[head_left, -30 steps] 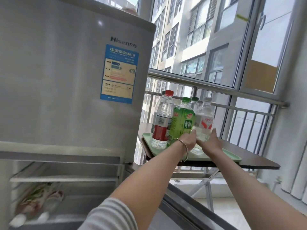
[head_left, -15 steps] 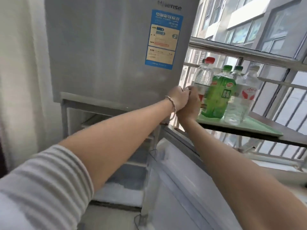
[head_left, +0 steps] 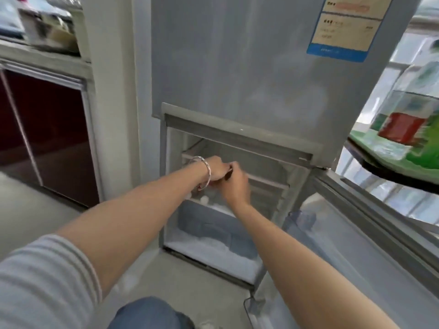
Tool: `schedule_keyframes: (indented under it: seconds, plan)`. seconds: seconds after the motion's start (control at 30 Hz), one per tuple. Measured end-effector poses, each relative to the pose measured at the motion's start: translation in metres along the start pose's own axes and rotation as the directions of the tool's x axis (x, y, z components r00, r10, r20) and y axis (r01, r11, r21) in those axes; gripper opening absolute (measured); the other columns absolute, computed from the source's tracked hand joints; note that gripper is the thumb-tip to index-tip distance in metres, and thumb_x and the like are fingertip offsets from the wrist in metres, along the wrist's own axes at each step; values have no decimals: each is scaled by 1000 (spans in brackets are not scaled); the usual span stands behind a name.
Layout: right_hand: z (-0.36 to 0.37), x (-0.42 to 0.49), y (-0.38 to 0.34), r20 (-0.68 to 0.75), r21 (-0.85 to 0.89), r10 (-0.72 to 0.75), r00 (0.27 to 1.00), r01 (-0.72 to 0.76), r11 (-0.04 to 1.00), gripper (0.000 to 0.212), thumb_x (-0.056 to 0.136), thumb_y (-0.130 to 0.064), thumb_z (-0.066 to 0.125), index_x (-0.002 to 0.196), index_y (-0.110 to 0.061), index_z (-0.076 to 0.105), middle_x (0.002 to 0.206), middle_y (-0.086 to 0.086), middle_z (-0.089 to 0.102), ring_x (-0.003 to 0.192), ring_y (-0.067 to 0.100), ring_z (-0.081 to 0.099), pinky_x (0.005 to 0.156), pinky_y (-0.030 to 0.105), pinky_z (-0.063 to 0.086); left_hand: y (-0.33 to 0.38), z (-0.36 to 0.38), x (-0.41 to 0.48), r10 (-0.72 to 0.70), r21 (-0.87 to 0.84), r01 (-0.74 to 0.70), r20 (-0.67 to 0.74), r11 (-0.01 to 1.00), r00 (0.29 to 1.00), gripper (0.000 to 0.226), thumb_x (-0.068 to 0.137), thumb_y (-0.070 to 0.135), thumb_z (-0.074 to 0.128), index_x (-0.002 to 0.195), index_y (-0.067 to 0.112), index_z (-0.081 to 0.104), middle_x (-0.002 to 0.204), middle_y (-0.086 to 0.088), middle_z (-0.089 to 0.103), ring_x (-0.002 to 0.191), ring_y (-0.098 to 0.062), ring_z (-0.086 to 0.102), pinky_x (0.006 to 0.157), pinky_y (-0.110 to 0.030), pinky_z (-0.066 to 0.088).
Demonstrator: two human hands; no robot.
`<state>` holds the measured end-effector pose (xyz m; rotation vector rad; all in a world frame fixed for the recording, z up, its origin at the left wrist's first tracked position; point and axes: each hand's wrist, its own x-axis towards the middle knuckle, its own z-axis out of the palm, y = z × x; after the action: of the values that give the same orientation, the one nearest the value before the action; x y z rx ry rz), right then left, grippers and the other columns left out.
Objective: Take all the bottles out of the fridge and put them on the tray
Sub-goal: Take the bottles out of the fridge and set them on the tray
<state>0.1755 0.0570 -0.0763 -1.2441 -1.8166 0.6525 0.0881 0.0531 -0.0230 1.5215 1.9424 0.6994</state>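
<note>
1. Reaching into the open lower compartment of the fridge (head_left: 237, 79), both hands meet at the front of an upper shelf (head_left: 268, 180).
2. Left hand (head_left: 215, 168), silver bangle (head_left: 204, 172) at the wrist, has its fingers curled — whether this grip has hold of anything I cannot tell.
3. Right hand (head_left: 236, 186) touches the left, fingers bent downward; its grip is hidden too.
4. Something dark and red shows between the two hands — too blurred to name.
5. A white cap (head_left: 204, 199) shows just below the hands, inside the compartment.
6. At the right edge, a red-labelled clear bottle (head_left: 403, 124) and a green bottle (head_left: 425, 157) stand on the pale green tray (head_left: 370, 144), well apart from the hands.
7. Lower door (head_left: 356, 245) hangs open to the right.
</note>
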Motion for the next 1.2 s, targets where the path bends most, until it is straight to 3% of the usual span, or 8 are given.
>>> schedule_keyframes:
  seconds: [0.1, 0.27, 0.43, 0.57, 0.7, 0.87, 1.0, 1.2]
  plan:
    - [38, 15, 30, 108, -62, 34, 994, -27, 998, 28, 73, -26, 69, 90, -23, 47, 87, 6, 71, 80, 31, 67, 65, 45, 55, -37, 19, 29, -71, -24, 72, 44, 997, 997, 41, 97, 29, 35, 73, 7, 60, 79, -15, 65, 79, -33, 66, 69, -38, 55]
    - [77, 38, 71, 181, -146, 117, 977, -91, 985, 31, 79, -26, 68, 107, -21, 57, 102, 4, 72, 91, 28, 66, 69, 33, 46, -81, 47, 77, -178, -49, 180, 38, 983, 983, 43, 99, 31, 37, 113, 1, 64, 114, -19, 67, 103, -34, 66, 85, -39, 57]
    - [111, 57, 118, 186, -208, 235, 954, -195, 958, 37, 85, -21, 54, 121, -20, 52, 108, 10, 69, 97, 33, 65, 79, 38, 53, -125, 75, 126, -320, 41, 320, -10, 947, 948, 43, 85, 29, 48, 115, 1, 63, 121, -19, 65, 114, -36, 61, 101, -44, 47]
    - [125, 71, 151, 220, -277, 293, 931, -228, 934, 46, 87, -14, 54, 131, -18, 45, 115, 11, 62, 104, 32, 61, 85, 39, 52, -138, 98, 153, -355, -27, 357, 58, 934, 933, 36, 95, 17, 46, 127, 1, 53, 127, -17, 60, 119, -32, 57, 101, -42, 49]
    - [132, 80, 171, 221, -299, 349, 910, -278, 913, 51, 88, -12, 55, 138, -16, 41, 127, 12, 58, 113, 30, 58, 90, 35, 48, -158, 119, 175, -367, -316, 394, 142, 863, 919, 44, 89, 24, 60, 127, 3, 54, 122, -19, 62, 105, -31, 63, 95, -45, 53]
    - [130, 86, 179, 207, -302, 385, 899, -316, 899, 50, 89, -12, 53, 138, -15, 42, 127, 13, 60, 112, 30, 60, 89, 33, 48, -161, 127, 180, -447, -564, 439, 135, 700, 884, 34, 89, 34, 62, 107, 6, 53, 76, -7, 57, 68, -19, 58, 89, -36, 55]
    - [121, 82, 175, 207, -300, 403, 891, -334, 893, 51, 90, -13, 53, 139, -16, 41, 128, 11, 58, 112, 29, 60, 90, 35, 51, -149, 117, 169, -417, -389, 378, -18, 840, 909, 51, 94, 42, 50, 119, -3, 55, 112, -19, 65, 102, -34, 64, 93, -38, 52]
    - [99, 67, 137, 241, -248, 363, 900, -305, 920, 61, 87, -14, 58, 144, -17, 36, 133, 11, 53, 117, 29, 56, 92, 31, 47, -121, 69, 134, -311, -103, 295, -233, 950, 921, 45, 96, 38, 42, 102, -1, 63, 114, -23, 66, 107, -36, 61, 89, -34, 49]
